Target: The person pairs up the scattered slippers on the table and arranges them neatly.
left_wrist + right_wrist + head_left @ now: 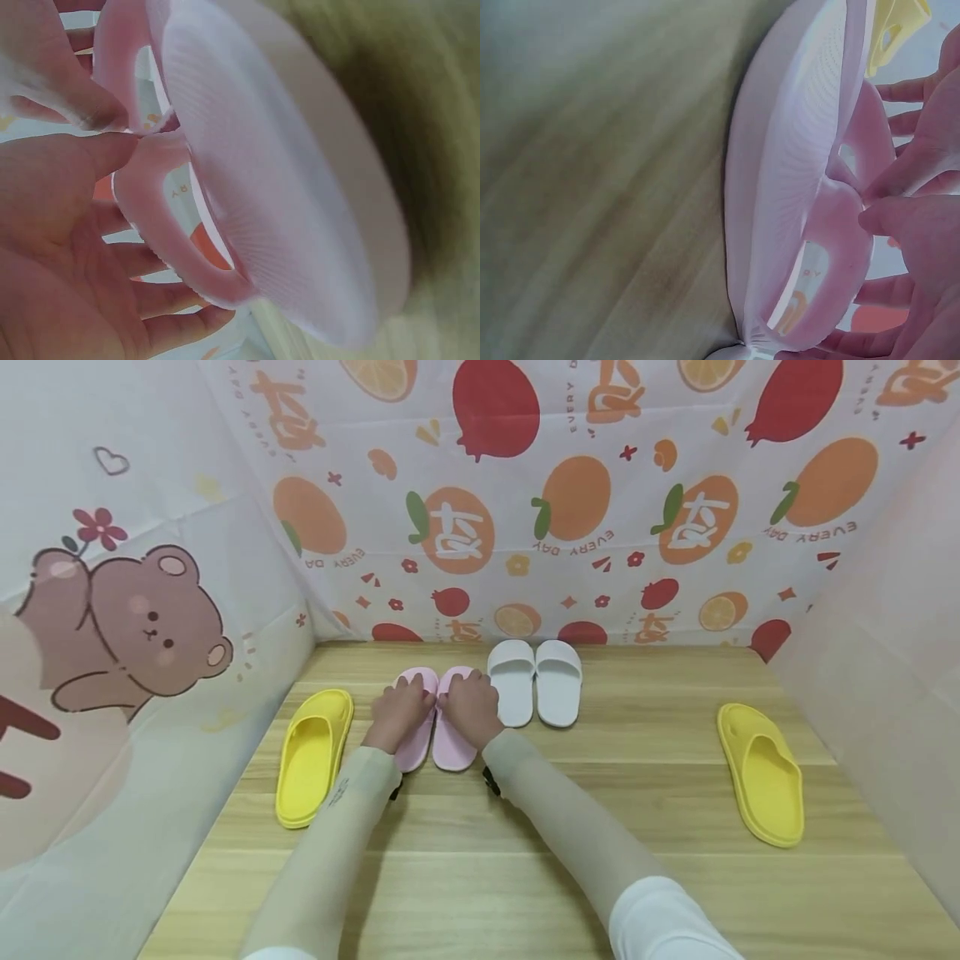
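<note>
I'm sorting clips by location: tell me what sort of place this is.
Probably a staged recording booth: a wood-grain surface bearing slippers, walled by a fruit-print sheet and a bear-print sheet.

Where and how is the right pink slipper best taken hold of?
Probably by its strap, from above with the right hand: the strap arches over an open gap, while the sole lies flat on the wood-grain surface.

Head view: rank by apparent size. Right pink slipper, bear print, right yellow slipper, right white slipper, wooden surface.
1. Wooden surface
2. Bear print
3. Right yellow slipper
Below these, unranked: right pink slipper, right white slipper. Right hand partly covers the pink one; unsure.
</note>
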Action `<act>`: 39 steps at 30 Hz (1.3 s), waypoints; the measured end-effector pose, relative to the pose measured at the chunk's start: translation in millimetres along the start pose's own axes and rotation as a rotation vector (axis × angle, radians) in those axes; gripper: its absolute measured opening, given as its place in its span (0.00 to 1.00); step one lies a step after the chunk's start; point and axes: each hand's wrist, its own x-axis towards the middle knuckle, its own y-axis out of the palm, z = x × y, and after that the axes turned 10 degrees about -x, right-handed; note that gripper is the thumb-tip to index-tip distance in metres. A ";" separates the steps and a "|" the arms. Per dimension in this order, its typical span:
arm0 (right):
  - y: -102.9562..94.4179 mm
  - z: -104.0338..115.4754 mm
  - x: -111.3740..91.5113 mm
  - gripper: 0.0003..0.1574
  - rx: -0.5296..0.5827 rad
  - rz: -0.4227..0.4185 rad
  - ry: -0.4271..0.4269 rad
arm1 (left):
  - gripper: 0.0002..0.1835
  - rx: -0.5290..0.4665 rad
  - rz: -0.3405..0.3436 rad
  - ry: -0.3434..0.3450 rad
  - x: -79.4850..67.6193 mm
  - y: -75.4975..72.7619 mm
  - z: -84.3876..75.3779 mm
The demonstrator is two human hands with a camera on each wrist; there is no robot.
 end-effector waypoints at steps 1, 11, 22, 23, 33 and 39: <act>0.3 0.4 1.8 0.28 0.001 -0.003 0.005 | 0.33 0.000 -0.005 0.003 1.6 0.3 0.0; -3.1 5.6 19.5 0.28 0.023 0.017 0.018 | 0.29 -0.008 -0.028 0.002 19.0 -3.9 0.9; 3.1 7.5 34.1 0.31 0.065 0.030 0.049 | 0.32 -0.036 -0.010 -0.038 35.7 -1.2 4.3; 4.2 7.6 34.9 0.31 0.067 0.035 0.051 | 0.32 -0.042 -0.009 -0.041 36.8 -0.6 4.6; 6.4 7.4 48.2 0.32 0.115 0.020 0.087 | 0.30 -0.089 -0.048 -0.043 48.6 -4.1 2.3; 7.0 4.5 56.5 0.32 0.114 0.000 0.115 | 0.31 -0.086 -0.043 -0.039 57.8 -2.0 0.4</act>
